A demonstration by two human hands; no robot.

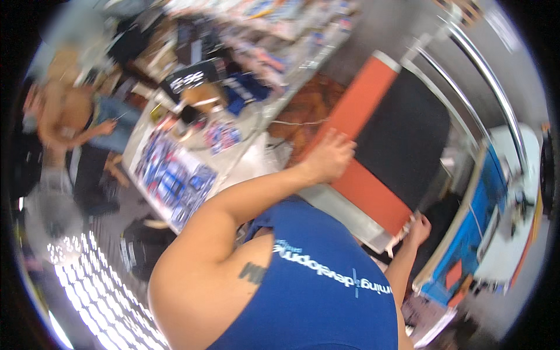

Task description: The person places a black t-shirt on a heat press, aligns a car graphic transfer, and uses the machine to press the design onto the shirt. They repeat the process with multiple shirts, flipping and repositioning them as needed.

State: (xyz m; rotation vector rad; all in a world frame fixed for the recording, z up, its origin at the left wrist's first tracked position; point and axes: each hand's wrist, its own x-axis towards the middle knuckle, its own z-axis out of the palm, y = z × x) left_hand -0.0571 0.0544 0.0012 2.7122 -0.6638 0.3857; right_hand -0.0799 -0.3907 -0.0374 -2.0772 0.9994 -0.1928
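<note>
A long orange-red board (368,195) with pale ends lies slanting in front of me, and a black cloth (402,137) spreads along its right side. My left hand (331,156) is over the middle of the board, its bent fingers closed at the black cloth's edge. Close to the board's near end, my right hand (420,228) pinches the cloth's near corner. Motion blur softens both hands' fingertips, so the exact grip is hard to see.
Metal rails (487,76) rise at the right beside a blue-sided stand (466,233). A cluttered table (233,166) with printed sheets, dark cloths and small containers is at my left. Another person (70,111) stands at the far left.
</note>
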